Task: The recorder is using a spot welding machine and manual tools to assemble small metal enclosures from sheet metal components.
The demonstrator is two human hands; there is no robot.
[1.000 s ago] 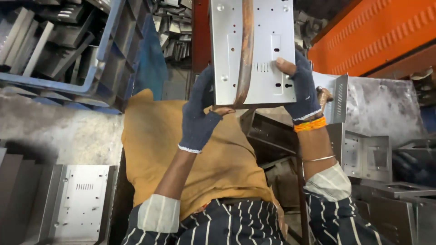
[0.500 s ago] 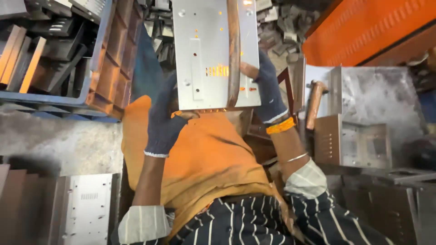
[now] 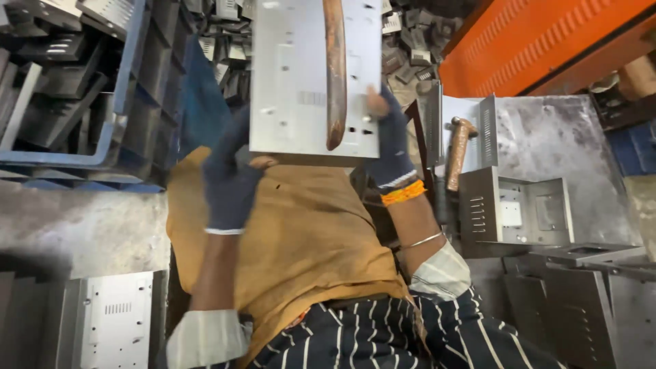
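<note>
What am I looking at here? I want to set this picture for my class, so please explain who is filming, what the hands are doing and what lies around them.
There is no machine: a person wears a camera on the head, looking down at their own two gloved hands and lap. Both hands hold up a flat grey metal panel with small punched holes. The left hand grips its lower left corner, the right hand its right edge. A brownish wooden strip lies along the panel's face. An ochre cloth covers the lap. To the right sit a bent metal box part and a wooden-handled tool; to the left, a blue crate of metal parts and another punched panel.
</note>
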